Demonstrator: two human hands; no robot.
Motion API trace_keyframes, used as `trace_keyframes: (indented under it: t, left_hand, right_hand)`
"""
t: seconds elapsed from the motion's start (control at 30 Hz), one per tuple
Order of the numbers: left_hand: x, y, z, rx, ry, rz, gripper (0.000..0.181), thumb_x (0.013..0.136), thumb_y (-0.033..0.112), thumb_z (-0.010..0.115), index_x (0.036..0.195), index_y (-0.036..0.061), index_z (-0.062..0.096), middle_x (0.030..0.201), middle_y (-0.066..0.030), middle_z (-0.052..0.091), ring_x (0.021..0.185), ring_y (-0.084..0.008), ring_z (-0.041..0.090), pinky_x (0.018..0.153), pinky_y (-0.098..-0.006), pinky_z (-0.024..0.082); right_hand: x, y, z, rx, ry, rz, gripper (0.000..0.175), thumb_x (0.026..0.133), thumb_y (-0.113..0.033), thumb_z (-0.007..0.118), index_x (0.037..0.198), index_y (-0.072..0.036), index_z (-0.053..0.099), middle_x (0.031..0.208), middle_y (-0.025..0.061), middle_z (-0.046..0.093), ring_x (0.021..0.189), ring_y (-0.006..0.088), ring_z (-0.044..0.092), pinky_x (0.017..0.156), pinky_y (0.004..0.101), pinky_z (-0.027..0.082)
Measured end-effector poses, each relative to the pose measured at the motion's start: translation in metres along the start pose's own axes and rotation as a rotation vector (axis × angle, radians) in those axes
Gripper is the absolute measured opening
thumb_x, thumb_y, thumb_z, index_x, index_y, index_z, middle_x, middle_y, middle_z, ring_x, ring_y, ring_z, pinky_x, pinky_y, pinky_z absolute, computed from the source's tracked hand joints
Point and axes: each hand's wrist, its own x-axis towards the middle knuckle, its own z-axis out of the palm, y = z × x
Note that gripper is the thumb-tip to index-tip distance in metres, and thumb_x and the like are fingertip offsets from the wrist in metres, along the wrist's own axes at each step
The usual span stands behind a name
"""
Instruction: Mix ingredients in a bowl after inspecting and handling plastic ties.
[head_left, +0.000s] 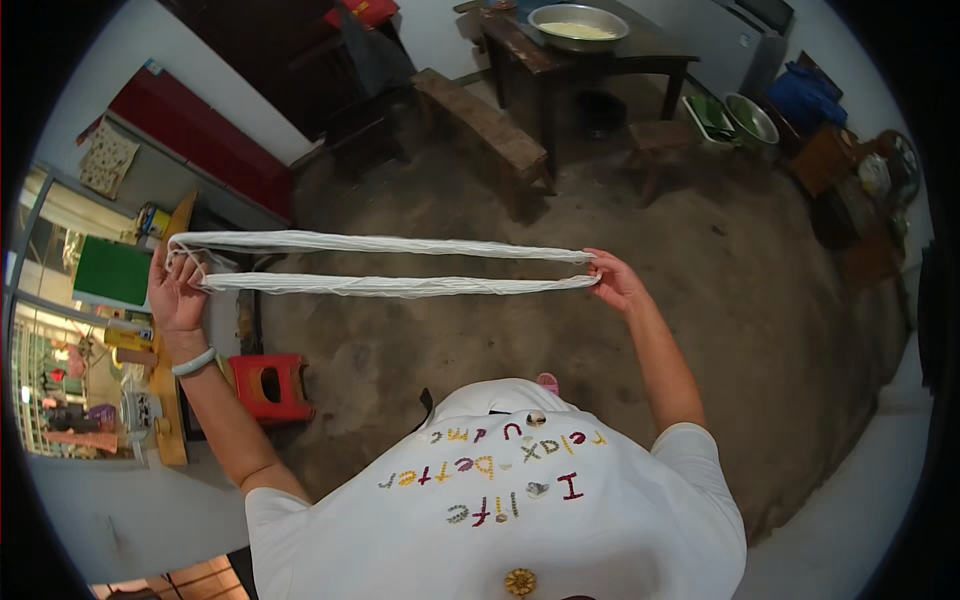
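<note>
A long looped skein of white yarn (405, 286) is stretched sideways between both hands in the head view, its two strands apart and roughly parallel. At the left end my left hand (180, 289) has the loop around its fingers, with some loose threads crossing near them; a pale bangle is on that wrist. My right hand (616, 280) grips the other end of the loop with its fingers, both strands meeting there. The stone-coloured floor shows between and below the strands.
A red plastic stool (271, 388) stands below my left hand, beside a wooden counter (171, 405). Ahead are a wooden bench (487, 124), a small wooden stool (660, 136) and a dark table (517, 45) bearing a metal basin (578, 28). Basins and bags line the right wall.
</note>
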Motion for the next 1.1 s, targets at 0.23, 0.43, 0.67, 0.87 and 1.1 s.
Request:
trace_keyframes:
  t: [0.23,0.43,0.67,0.87,1.1]
  left_hand:
    - [-0.029,-0.064,0.064,0.120,-0.243,-0.115,0.027,0.089,0.019,0.046,0.098,-0.0021,0.058,0.072,-0.0042,0.051,0.067,-0.0158,0.045,0.066,-0.0293,0.039]
    - [-0.060,-0.104,0.095,0.298,-0.450,-0.233,0.048,0.094,0.033,0.038,0.115,-0.0061,0.058,0.073,-0.0045,0.054,0.069,-0.0165,0.048,0.068,-0.0285,0.038]
    - [-0.067,-0.124,0.095,0.498,-0.538,-0.365,0.050,0.103,0.033,0.029,0.110,-0.0048,0.061,0.074,-0.0033,0.059,0.066,-0.0108,0.053,0.064,-0.0243,0.040]
    - [-0.086,-0.116,0.070,0.541,-0.497,-0.375,0.046,0.103,0.036,0.036,0.102,-0.0014,0.062,0.069,-0.0023,0.059,0.062,-0.0093,0.052,0.060,-0.0237,0.041]
    - [-0.112,-0.108,0.023,0.669,-0.318,-0.410,0.043,0.103,0.035,0.037,0.102,0.0016,0.064,0.063,0.0012,0.056,0.054,-0.0066,0.049,0.053,-0.0218,0.040]
  right_hand:
    - [0.019,0.028,-0.088,-0.316,0.047,0.110,0.031,0.086,-0.016,0.062,0.113,-0.001,0.059,0.089,0.0033,0.062,0.078,0.0130,0.058,0.071,0.0279,0.050]
    - [0.044,0.029,0.018,-1.252,-0.048,-0.276,0.047,0.081,-0.030,0.075,0.117,-0.004,0.061,0.106,0.0091,0.066,0.095,0.0180,0.062,0.083,0.0315,0.050]
    - [-0.013,0.009,0.302,-1.032,-0.812,-0.717,0.057,0.078,-0.010,0.071,0.132,-0.007,0.051,0.122,0.0077,0.058,0.115,0.0204,0.056,0.098,0.0322,0.044]
    - [-0.024,0.036,0.364,-1.022,-1.095,-0.346,0.056,0.079,-0.005,0.066,0.132,-0.003,0.049,0.123,0.0115,0.058,0.113,0.0209,0.057,0.098,0.0346,0.043]
    - [-0.015,0.054,0.378,-0.993,-1.055,-0.027,0.038,0.083,-0.003,0.060,0.120,-0.004,0.059,0.098,-0.0018,0.062,0.084,0.0052,0.054,0.074,0.0220,0.044]
